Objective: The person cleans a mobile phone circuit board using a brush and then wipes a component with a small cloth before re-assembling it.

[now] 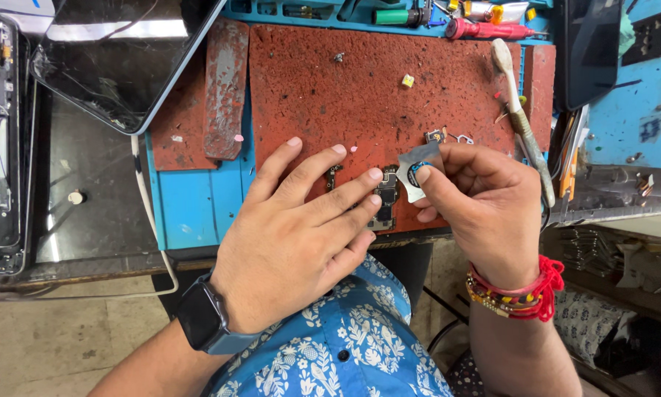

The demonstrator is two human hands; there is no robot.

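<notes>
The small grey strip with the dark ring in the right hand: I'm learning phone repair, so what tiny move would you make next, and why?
Probably lower the grey strip leftward onto the circuit board. The right hand pinches it just above the red mat, beside the board, while the left hand pins that board flat with its fingers.

A small dark circuit board (384,200) is pressed flat against the red mat (360,88) on the worktop (190,206) by the spread fingers of the left hand (293,235). A small clear film piece with a dark ring (417,170) is pinched between thumb and fingers of the right hand (485,206), just beside the board. A worn brush (521,117) is laid at the mat's right edge.
</notes>
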